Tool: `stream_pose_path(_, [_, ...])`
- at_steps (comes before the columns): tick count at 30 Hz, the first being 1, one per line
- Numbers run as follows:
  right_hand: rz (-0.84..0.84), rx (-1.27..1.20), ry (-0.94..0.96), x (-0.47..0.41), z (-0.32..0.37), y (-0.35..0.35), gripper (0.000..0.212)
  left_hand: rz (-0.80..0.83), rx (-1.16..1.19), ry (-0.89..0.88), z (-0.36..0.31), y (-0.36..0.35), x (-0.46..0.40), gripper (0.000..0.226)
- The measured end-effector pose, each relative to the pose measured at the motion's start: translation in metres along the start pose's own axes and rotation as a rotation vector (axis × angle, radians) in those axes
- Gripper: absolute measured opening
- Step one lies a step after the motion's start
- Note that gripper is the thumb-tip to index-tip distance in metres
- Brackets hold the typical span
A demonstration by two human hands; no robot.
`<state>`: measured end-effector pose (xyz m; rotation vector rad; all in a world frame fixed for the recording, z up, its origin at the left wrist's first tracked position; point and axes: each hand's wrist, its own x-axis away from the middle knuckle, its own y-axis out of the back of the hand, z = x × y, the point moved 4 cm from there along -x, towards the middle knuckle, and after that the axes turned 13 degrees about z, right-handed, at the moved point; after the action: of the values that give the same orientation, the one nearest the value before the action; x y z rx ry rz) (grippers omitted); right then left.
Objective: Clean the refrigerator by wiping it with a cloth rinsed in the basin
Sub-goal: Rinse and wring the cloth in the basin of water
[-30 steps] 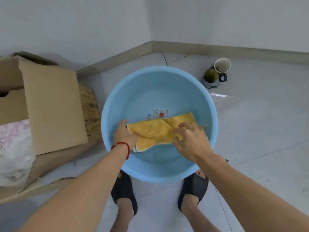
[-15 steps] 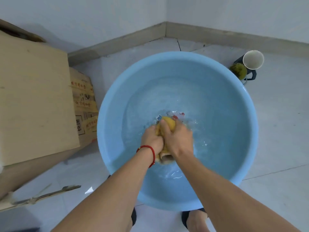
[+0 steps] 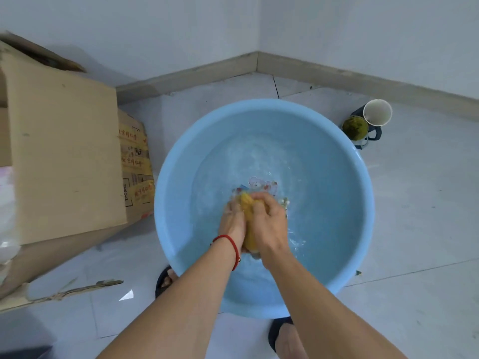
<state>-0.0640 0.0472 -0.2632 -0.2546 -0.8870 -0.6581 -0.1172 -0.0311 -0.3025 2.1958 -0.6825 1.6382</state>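
A big light-blue basin [image 3: 171, 193] stands on the tiled floor in front of me, with shallow, rippling water in it. A yellow cloth [image 3: 249, 224] is bunched into a wad between my two hands above the water. My left hand [image 3: 233, 221], with a red string at the wrist, grips the wad from the left. My right hand [image 3: 269, 224] grips it from the right, fingers curled over its top. Most of the cloth is hidden between my palms. No refrigerator is in view.
An open cardboard box [image 3: 64, 156] stands at the left, close to the basin, with a loose flap [image 3: 59, 294] on the floor. A white cup [image 3: 377, 112] and a green round thing [image 3: 358, 128] sit at the back right by dark holders. My sandalled feet [image 3: 282, 335] are under the basin's near rim.
A second ago the cloth lay spread between my hands over the basin. I bunched it into a wad and pushed it down at the water, which now ripples.
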Motion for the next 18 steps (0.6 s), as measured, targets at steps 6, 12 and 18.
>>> stream_pose_path(6, [-0.041,0.455,0.096,-0.019,0.017,0.005,0.034,0.053,-0.08,0.117,-0.014,-0.003,0.012,0.06])
stream_pose_path(12, [-0.264,0.982,0.062,-0.038,0.023,0.035,0.034,-0.041,0.039,-0.049,-0.009,0.012,0.026,0.008])
stream_pose_path(18, [-0.125,0.311,-0.025,-0.012,0.008,0.002,0.049,-0.024,0.064,0.012,0.002,0.011,-0.023,0.047])
